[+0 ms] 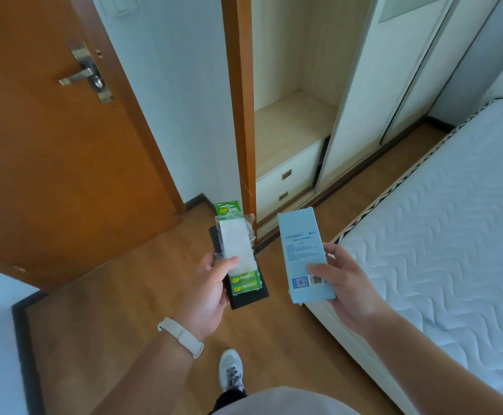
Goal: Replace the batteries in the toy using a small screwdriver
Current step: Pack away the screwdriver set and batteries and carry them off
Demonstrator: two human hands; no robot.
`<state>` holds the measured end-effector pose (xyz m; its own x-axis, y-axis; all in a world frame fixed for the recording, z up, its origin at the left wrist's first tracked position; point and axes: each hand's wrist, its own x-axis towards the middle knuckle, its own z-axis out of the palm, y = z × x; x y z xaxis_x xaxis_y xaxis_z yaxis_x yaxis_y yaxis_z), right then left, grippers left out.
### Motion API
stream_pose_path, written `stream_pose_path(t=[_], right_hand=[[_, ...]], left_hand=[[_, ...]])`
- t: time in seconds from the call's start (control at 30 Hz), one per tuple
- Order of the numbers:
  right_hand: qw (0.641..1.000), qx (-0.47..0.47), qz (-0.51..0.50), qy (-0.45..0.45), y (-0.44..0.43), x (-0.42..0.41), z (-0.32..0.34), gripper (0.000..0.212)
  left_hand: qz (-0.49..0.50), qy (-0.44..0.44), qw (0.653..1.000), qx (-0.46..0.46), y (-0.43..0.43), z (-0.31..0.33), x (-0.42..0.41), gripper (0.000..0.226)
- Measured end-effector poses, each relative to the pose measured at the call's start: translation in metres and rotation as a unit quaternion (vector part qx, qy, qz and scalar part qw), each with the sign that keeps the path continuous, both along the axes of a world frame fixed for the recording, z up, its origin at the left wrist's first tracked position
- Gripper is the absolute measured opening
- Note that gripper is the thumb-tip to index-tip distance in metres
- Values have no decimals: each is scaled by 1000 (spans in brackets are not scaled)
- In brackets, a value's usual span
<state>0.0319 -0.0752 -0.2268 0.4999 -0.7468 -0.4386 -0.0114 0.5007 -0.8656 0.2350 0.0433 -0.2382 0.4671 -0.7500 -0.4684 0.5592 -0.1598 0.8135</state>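
My left hand (208,290) grips a stack: a flat black case (248,299) underneath, a green blister pack of batteries (244,283) on it, and a clear plastic bag with white contents (236,244) on top, my thumb pressing on the bag. My right hand (347,286) holds a tall light-blue box (304,253) with small print and a barcode, thumb on its front near the barcode. Both hands are raised in front of me above the wooden floor. No toy or screwdriver shows outside this packaging.
I stand on a wooden floor (130,310). A brown door (49,145) is at the left. An open wardrobe (292,130) with shelves and two drawers lies ahead. A bed with a white quilted mattress (441,229) fills the right. My shoe (230,369) is below.
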Motion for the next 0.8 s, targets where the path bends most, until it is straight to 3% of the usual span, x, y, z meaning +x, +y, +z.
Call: stream_pose_path(t=[0.27,0.37,0.6,0.8], right_hand=[[998,-18,-66,-16,-48,83,12,54],[996,-27,-87,-20,-67,100,15,52],[988,-40,-136,-55,-142,118,18,47],[986,-28,-144,-75,-236,137,0,51]], left_hand=[[-109,-37,993,-4,-82,12,108,28],[-137,-13,990,-6,-110,23,129,28],[-226,-10,974,-17,-198,34,147,25],[-207,-22,977,32,-290,25,148,27]])
